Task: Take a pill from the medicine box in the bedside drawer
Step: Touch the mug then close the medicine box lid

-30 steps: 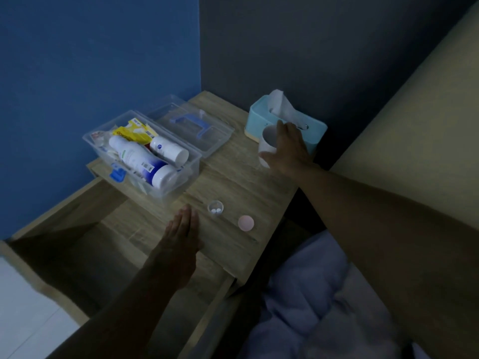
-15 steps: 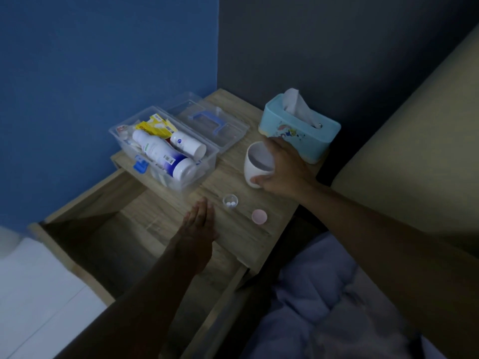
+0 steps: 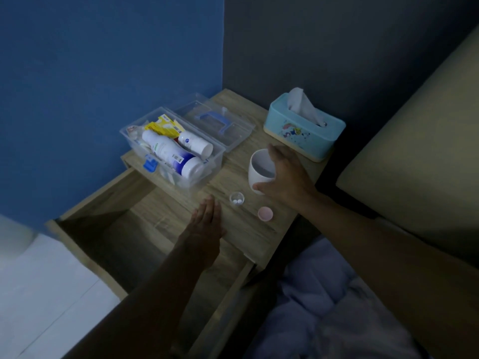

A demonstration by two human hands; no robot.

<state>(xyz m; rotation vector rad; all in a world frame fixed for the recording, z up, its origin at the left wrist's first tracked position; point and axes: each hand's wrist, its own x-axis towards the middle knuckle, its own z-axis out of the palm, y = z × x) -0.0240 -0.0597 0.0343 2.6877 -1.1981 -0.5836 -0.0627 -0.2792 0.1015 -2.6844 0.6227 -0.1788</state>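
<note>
We look down on a pale wooden bedside table point(image 3: 233, 177) in dim light, its drawer point(image 3: 124, 229) pulled open towards us and apparently empty. On the table top stands the clear plastic medicine box point(image 3: 211, 161), open, with white bottles and yellow packets inside and its clear lid with a blue handle point(image 3: 217, 120) lying just behind it. Near the front edge sits a small clear round pill cup point(image 3: 236, 198) holding two white pills point(image 3: 237, 201), and just to its right lies a small pink round cap point(image 3: 265, 213). Our left hand point(image 3: 207, 221) rests flat and open, fingers together, at the table's front edge, holding nothing; the pill cup lies just beyond and to the right of its fingertips, close but not touching. Our right hand point(image 3: 282, 177) is curled around the side of a white ceramic cup point(image 3: 260, 169), thumb at its base, gripping it where it stands in front of a light blue tissue box point(image 3: 303, 133). We judge the left hand the nearer and freer one for the pills: a short reach forward and rightward would meet the cup, which is round and so offers no preferred side.
</note>
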